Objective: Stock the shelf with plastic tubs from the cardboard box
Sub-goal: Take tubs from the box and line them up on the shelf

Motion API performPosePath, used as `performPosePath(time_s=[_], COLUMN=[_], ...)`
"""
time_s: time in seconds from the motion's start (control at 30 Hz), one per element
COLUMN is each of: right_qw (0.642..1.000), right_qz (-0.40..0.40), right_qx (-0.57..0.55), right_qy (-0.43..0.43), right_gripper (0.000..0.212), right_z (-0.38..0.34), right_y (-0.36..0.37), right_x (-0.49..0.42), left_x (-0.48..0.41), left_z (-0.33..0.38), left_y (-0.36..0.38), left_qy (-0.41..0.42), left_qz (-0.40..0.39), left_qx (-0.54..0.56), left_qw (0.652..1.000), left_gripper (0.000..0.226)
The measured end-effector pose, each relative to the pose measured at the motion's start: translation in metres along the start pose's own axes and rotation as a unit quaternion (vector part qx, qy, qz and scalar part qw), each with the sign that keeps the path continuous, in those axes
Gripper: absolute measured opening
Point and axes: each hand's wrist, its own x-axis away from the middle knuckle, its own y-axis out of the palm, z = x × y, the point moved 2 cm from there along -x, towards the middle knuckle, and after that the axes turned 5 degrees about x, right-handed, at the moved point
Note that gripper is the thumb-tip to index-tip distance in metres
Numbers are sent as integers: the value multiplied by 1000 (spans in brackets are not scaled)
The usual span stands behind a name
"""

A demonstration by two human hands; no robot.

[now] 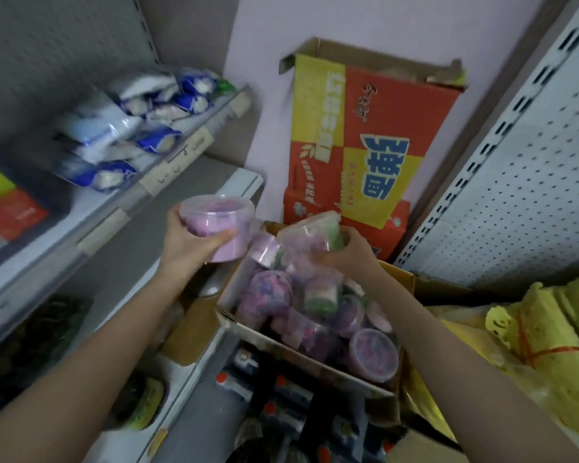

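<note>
My left hand (194,240) grips a clear plastic tub (216,223) of pink stuff, upright, between the shelf and the box. My right hand (351,250) holds a second tub (310,233) with pink and green contents, tilted, just above the open cardboard box (271,342). The box holds several more tubs (375,354) of purple, pink and green, lying at odd angles. The grey shelf (194,182) runs along the left, its board bare beside my left hand.
Blue and white bags (127,128) fill the upper shelf. A red and yellow carton (365,142) stands against the pink wall. A white pegboard panel (515,182) leans at right. Yellow sacks (528,342) lie lower right. Bottles with red caps (274,402) stand below the box.
</note>
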Motion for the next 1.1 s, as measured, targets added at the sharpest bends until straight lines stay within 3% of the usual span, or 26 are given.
performPosePath(time_s=[0.1,0.2,0.27,0.4,0.5,0.57,0.67,0.83,1.1], right_qw=[996,984,973,946,925,913,896,872,821], right_qz=[-1,-25,-44,-83,-113,-125,-142,-168,-263], right_qx=[-83,-155,-192,-252,-275,-282,-291,-299,-304], right_qy=[-40,-81,-118,-184,-237,-267,-303,-349,-405], right_gripper=[97,48,38,54,71,66,63,46,42], right_z=[-49,-97,-129,-191,-236,-261,-290,-319,-354], right_y=[4,9,15,35,52,68,96,143,217], right_x=[11,29,42,74,105,129,171,251,388], left_x=[5,18,32,69,102,127,173,255,405], left_z=[36,74,97,138,165,179,193,200,203], left_y=[-46,-91,-118,-172,-214,-244,-287,-360,-454], left_qy=[29,72,106,139,161,186,213,226,225], left_qz=[29,60,100,173,180,191,248,325,435], left_qx=[-2,-2,-5,14,20,16,11,3,-20], left_qw=[999,996,989,975,970,964,945,918,872], left_gripper=[102,103,99,101,88,77,77,107,96])
